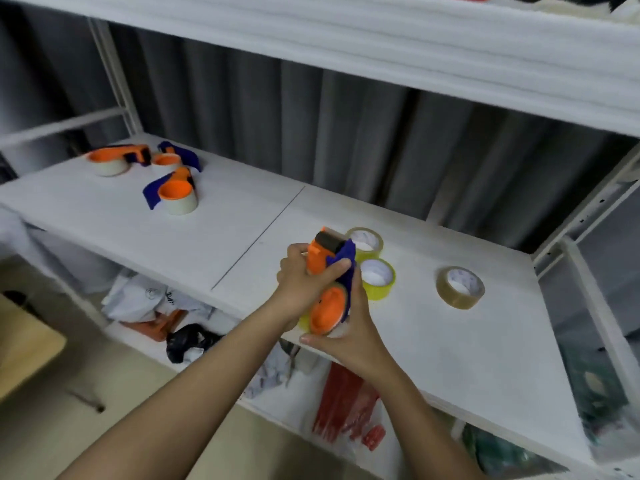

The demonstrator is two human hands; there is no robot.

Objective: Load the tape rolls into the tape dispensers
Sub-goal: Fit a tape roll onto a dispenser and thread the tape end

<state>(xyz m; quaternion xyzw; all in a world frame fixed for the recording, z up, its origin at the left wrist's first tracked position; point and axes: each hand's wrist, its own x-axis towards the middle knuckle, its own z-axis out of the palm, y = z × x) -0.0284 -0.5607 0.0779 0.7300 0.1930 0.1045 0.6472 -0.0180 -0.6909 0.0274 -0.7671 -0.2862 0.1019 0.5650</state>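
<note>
Both hands are up over the front edge of the white shelf (450, 358), working on one orange and blue tape dispenser (329, 271). Left hand (304, 282) has its fingers wrapped round the handle end, right hand (349, 334) is curled under the wheel end, where a yellowish roll shows. Two yellow tape rolls (377, 278) sit just behind, a brown roll (460, 287) off right. Three more dispensers (173, 192) lie far left.

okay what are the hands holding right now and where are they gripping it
Both hold one orange and blue tape dispenser. The left hand grips its upper handle part; the right hand cups the lower end around the orange hub.
</note>
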